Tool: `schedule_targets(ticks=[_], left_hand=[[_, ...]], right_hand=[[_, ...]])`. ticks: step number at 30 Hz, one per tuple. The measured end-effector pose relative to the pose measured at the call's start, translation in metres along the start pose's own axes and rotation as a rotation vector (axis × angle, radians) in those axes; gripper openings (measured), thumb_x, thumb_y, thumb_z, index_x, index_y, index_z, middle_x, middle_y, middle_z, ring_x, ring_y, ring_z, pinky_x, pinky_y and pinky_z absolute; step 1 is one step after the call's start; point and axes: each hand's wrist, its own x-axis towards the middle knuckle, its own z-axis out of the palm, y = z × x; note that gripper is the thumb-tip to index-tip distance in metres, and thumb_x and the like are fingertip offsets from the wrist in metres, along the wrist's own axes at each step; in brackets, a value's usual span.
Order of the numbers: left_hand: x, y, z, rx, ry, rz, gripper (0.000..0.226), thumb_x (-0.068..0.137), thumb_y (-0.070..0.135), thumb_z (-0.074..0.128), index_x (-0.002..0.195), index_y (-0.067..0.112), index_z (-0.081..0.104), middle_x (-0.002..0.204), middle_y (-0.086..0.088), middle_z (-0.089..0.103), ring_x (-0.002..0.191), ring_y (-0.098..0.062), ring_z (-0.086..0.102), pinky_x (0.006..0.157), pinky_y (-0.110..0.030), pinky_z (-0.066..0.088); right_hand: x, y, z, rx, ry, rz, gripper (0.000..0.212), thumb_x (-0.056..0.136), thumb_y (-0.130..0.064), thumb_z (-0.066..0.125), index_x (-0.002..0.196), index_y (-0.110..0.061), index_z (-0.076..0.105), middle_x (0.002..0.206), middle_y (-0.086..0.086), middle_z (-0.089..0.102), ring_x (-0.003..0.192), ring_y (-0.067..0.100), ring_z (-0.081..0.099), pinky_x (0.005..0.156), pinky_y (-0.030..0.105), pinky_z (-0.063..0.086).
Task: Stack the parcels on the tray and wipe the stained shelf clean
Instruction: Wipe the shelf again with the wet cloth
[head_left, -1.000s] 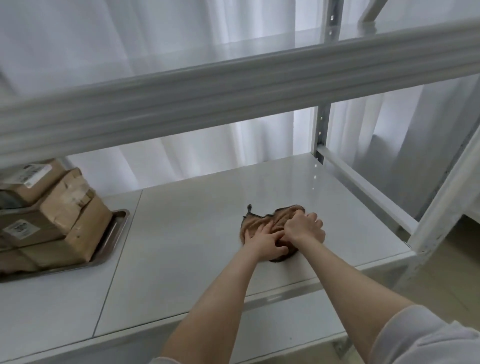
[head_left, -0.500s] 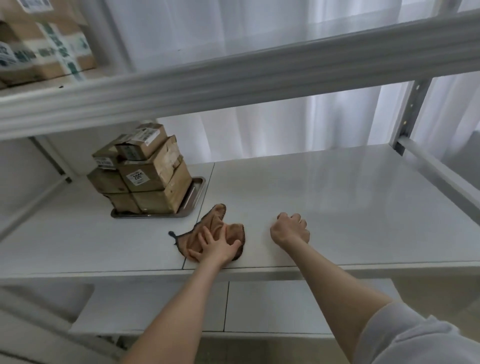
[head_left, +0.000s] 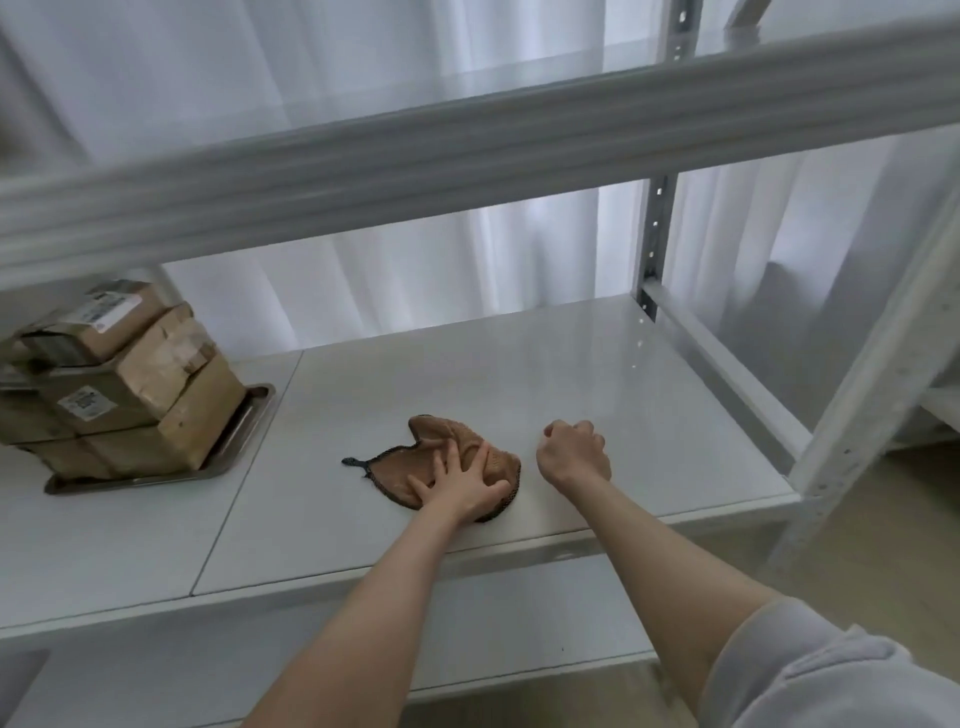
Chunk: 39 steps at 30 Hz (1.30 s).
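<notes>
A brown cloth (head_left: 415, 462) with a dark hem lies crumpled on the white shelf (head_left: 597, 374). My left hand (head_left: 460, 486) presses down on its right part with spread fingers. My right hand (head_left: 574, 457) rests as a fist on the bare shelf just right of the cloth, holding nothing. Several brown cardboard parcels (head_left: 119, 384) with white labels stand stacked on a metal tray (head_left: 244, 431) at the shelf's left end.
The front beam of the shelf above (head_left: 467, 150) crosses the view overhead. A perforated metal post (head_left: 652, 244) stands at the back right and a white post (head_left: 878, 395) at the front right. A lower shelf (head_left: 493, 623) shows below the front edge. White curtains hang behind.
My hands came apart: the right let go of the cloth and rests beside it, while the left keeps pressing the cloth and slid it left. The view swung left, then back right.
</notes>
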Motion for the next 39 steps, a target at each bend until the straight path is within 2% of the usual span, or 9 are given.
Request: schedule_targets(ticks=[5, 9, 15, 19, 23, 30, 35, 39], left_hand=[[0.024, 0.106, 0.017, 0.058, -0.026, 0.157, 0.072, 0.09, 0.058, 0.036, 0.15, 0.04, 0.0, 0.158, -0.004, -0.022, 0.146, -0.028, -0.019, 0.108, -0.066, -0.01], [0.032, 0.18, 0.036, 0.073, -0.05, 0.296, 0.074, 0.087, 0.066, 0.036, 0.149, 0.044, 0.002, 0.158, -0.003, -0.02, 0.146, -0.027, -0.019, 0.107, -0.066, -0.014], [0.016, 0.226, 0.056, 0.073, -0.09, 0.467, 0.076, 0.091, 0.055, 0.043, 0.151, 0.036, 0.0, 0.159, 0.01, -0.012, 0.147, -0.017, -0.013, 0.111, -0.061, -0.015], [-0.001, 0.203, 0.057, 0.094, -0.098, 0.535, 0.071, 0.09, 0.046, 0.052, 0.15, 0.034, 0.015, 0.16, 0.01, 0.003, 0.148, -0.012, -0.007, 0.113, -0.054, -0.015], [-0.013, 0.166, 0.062, 0.16, -0.04, 0.553, 0.069, 0.086, 0.047, 0.055, 0.147, 0.038, 0.024, 0.158, 0.01, 0.018, 0.148, -0.015, 0.002, 0.117, -0.055, -0.008], [-0.037, 0.056, 0.045, 0.135, 0.034, 0.468, 0.069, 0.085, 0.034, 0.059, 0.146, 0.038, 0.026, 0.16, 0.006, 0.006, 0.148, -0.017, -0.007, 0.114, -0.06, -0.006], [-0.055, -0.037, 0.02, 0.158, 0.039, 0.309, 0.075, 0.084, 0.029, 0.057, 0.148, 0.037, 0.02, 0.16, 0.005, -0.002, 0.147, -0.018, -0.011, 0.114, -0.059, -0.003], [-0.062, -0.108, 0.008, 0.187, 0.041, 0.174, 0.083, 0.083, 0.031, 0.06, 0.149, 0.039, 0.01, 0.16, 0.006, -0.012, 0.147, -0.017, -0.011, 0.114, -0.06, 0.002]], right_hand=[[0.027, 0.074, -0.053, 0.101, 0.124, 0.046, 0.039, 0.098, -0.017, 0.033, 0.133, -0.015, 0.052, 0.14, 0.013, 0.039, 0.129, 0.029, 0.035, 0.099, 0.037, 0.037], [0.043, 0.118, -0.08, 0.124, 0.2, 0.078, 0.039, 0.098, -0.018, 0.035, 0.132, -0.016, 0.053, 0.141, 0.01, 0.04, 0.13, 0.027, 0.035, 0.101, 0.039, 0.036], [0.05, 0.136, -0.09, 0.157, 0.24, 0.06, 0.033, 0.097, -0.017, 0.037, 0.118, -0.017, 0.062, 0.132, 0.008, 0.048, 0.126, 0.025, 0.038, 0.097, 0.038, 0.04], [0.04, 0.115, -0.082, 0.103, 0.153, 0.05, 0.038, 0.095, -0.014, 0.035, 0.121, -0.018, 0.061, 0.14, 0.012, 0.04, 0.13, 0.029, 0.034, 0.104, 0.042, 0.037], [0.022, 0.082, -0.065, -0.022, 0.036, 0.043, 0.042, 0.095, -0.015, 0.033, 0.129, -0.021, 0.058, 0.14, 0.012, 0.04, 0.131, 0.031, 0.035, 0.107, 0.042, 0.032], [-0.009, 0.012, -0.009, -0.053, -0.088, -0.059, 0.039, 0.095, -0.017, 0.036, 0.126, -0.016, 0.058, 0.136, 0.015, 0.041, 0.128, 0.034, 0.035, 0.101, 0.037, 0.034], [-0.037, -0.051, 0.038, -0.078, -0.16, -0.169, 0.037, 0.095, -0.019, 0.038, 0.126, -0.014, 0.058, 0.138, 0.012, 0.039, 0.133, 0.032, 0.028, 0.098, 0.039, 0.04], [-0.058, -0.09, 0.072, -0.082, -0.226, -0.253, 0.038, 0.094, -0.017, 0.037, 0.123, -0.014, 0.062, 0.141, 0.01, 0.039, 0.125, 0.032, 0.043, 0.098, 0.041, 0.045]])
